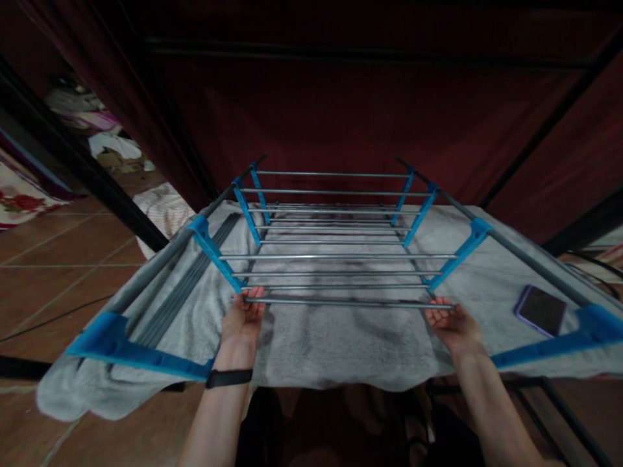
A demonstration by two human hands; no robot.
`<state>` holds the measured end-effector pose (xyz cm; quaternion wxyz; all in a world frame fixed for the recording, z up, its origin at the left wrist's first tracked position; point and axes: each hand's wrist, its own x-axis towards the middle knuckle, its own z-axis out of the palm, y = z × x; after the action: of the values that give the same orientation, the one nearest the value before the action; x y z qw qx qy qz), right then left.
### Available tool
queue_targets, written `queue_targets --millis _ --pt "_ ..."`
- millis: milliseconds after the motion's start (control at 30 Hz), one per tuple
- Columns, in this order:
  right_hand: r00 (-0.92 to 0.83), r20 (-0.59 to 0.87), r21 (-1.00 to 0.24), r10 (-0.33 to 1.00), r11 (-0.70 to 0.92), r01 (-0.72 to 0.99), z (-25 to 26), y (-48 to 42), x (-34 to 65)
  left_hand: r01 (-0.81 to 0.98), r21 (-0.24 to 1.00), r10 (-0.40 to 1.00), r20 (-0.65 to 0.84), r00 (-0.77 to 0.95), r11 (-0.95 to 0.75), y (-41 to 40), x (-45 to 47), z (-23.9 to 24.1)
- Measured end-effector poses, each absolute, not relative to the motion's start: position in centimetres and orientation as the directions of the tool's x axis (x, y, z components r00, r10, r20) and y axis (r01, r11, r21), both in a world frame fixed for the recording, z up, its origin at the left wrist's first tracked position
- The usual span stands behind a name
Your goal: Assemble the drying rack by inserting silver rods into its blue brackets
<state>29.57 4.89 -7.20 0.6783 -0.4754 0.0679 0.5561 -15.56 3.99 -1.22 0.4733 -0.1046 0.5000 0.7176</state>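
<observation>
A grey metal rod [341, 303] lies across both my hands, level, near the front of a rack frame. My left hand [244, 315] holds its left end, palm up with the fingers curled around it. At the other end, my right hand [450, 319] grips it the same way. The rack has blue plastic brackets [456, 258] joined by grey side tubes [535, 266], with several thin rods spanning between them. The nearest bracket pair, one of them the left bracket [141, 347], has no rods across it. Loose grey tubes [187, 285] lie inside the left side.
A grey towel-like cloth [335, 350] covers the table under the rack. On the right lies a phone [541, 310] in a purple case. A dark red panel [316, 117] stands close behind. Clothes and other items [114, 146] are piled on the tiled floor at left.
</observation>
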Motion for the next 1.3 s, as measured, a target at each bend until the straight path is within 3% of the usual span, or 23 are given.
queue_targets --millis 267,567,1300 --pt "0.352 -0.611 -0.547 0.709 -0.057 -0.835 -7.2 4.9 29.6 -0.809 0.580 0.604 -0.612 -0.511 -0.096 3.5 -16.5 -0.7" --pt "0.350 -0.602 -0.547 0.718 -0.052 -0.836 -6.9 4.8 29.3 -0.688 0.721 0.534 -0.549 -0.644 -0.089 3.6 -15.3 -0.4" --pt "0.378 -0.591 -0.560 0.713 -0.025 -0.828 -6.0 4.9 28.9 -0.721 0.692 0.615 -0.579 -0.535 0.023 3.7 -15.5 -0.7"
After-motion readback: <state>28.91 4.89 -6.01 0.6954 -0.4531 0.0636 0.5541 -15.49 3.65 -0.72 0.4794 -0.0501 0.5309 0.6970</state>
